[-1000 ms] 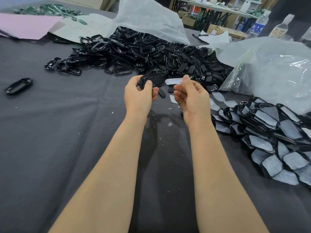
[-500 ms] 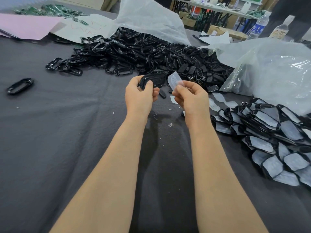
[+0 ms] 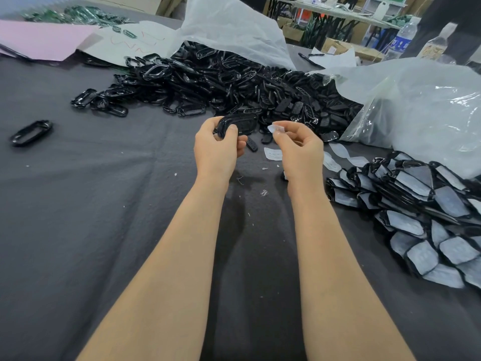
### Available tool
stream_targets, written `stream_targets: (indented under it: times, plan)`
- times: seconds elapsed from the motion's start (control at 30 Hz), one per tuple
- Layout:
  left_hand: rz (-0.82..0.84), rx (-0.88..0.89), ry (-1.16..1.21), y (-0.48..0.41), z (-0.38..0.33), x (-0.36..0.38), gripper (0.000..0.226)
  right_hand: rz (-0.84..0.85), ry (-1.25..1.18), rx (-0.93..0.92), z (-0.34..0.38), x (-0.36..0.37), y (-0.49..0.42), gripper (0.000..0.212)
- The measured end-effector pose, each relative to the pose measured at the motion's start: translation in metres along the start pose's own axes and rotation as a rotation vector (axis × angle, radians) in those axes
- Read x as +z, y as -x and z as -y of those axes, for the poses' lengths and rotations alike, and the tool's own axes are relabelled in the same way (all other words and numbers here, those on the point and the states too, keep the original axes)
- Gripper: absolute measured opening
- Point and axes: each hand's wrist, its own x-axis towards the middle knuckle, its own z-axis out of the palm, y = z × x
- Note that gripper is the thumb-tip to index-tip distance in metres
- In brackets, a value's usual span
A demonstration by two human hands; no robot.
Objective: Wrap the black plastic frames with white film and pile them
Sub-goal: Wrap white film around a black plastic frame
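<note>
Where the hands meet: just above the middle of the head view, over a dark cloth (image 3: pixel 104 204) that covers the table.
Left hand (image 3: pixel 217 149): fingers and thumb curled round one end of a black frame (image 3: pixel 240 123), gripping it and holding it off the cloth.
Right hand (image 3: pixel 299 149): thumb and fingertips pinching a small piece of white film (image 3: pixel 276 128), raised just beside the frame's free end; whether the two touch I cannot tell.
Bare heap (image 3: pixel 234 87): a broad spill of unwrapped black frames at 12 o'clock from the hands, running out from under a white bag (image 3: pixel 234 29).
Wrapped pile (image 3: pixel 421 209): frames faced with white film, overlapping one another at 4 o'clock, well apart from the bare heap.
Loose film: one piece (image 3: pixel 272 154) flat on the cloth between the hands, more pieces (image 3: pixel 341 152) at 3 o'clock, near the wrapped pile.
Stray frame (image 3: pixel 31 132): lying alone on the cloth at 9 o'clock.
Clear bag (image 3: pixel 416 108): crumpled at 2 o'clock, its edge above the wrapped pile.
Far edge: a pink sheet (image 3: pixel 44 39) at 10 o'clock with green parts (image 3: pixel 78 15) behind it, and a bottle (image 3: pixel 402 40) at 1 o'clock.
</note>
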Motion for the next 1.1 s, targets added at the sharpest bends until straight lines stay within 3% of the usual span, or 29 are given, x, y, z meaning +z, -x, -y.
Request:
stream_targets:
  times: [0.17, 0.33, 0.43, 0.6, 0.77, 1.1]
  plan:
    - [-0.003, -0.005, -0.005, 0.000, 0.001, 0.001, 0.017, -0.009, 0.104, 0.004, -0.003, -0.001, -0.002, 0.015]
    - [-0.008, 0.006, -0.009, 0.000, -0.001, 0.000, 0.019, 0.032, -0.139, 0.158, 0.003, 0.006, -0.001, 0.010]
    - [-0.004, 0.008, -0.014, 0.001, -0.001, 0.000, 0.021, 0.019, -0.171, 0.158, 0.001, 0.007, 0.000, 0.002]
    - [-0.004, 0.005, -0.007, 0.002, 0.000, 0.000, 0.022, -0.070, -0.151, 0.092, -0.003, 0.006, 0.000, 0.022]
    - [-0.002, -0.001, -0.001, 0.001, 0.000, 0.000, 0.020, -0.117, -0.009, 0.040, -0.003, 0.004, -0.001, 0.020]
    - [0.056, -0.006, -0.026, 0.001, 0.000, 0.001, 0.018, 0.076, -0.266, 0.045, 0.007, 0.004, 0.002, 0.012]
